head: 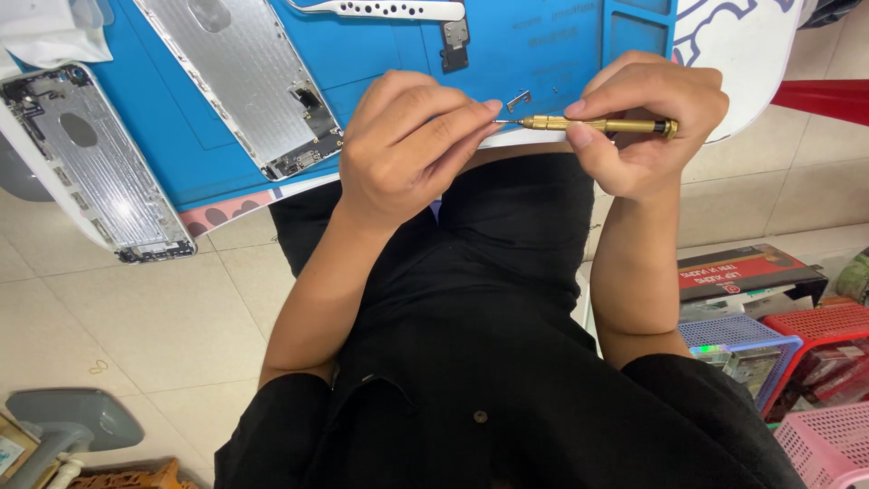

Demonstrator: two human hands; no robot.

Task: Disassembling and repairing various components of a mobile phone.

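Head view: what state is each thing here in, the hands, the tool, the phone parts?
Brass screwdriver: held level, tip at left fingertips.
Right hand: gripping the screwdriver.
Left hand: pinching at the tip.
Phone housing on mat: opened, insides showing.
Second phone housing: opened, overhanging the table edge.
Tweezers: lying unused.

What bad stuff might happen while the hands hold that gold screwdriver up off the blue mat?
1. The left hand pinches at the tip of the gold screwdriver, held by the right hand; the point might prick a finger.
2. Anything tiny at the tip could drop onto the lap or the tiled floor, since the hands are over the blue mat edge.
3. The small metal bracket lies loose nearby and may get knocked.
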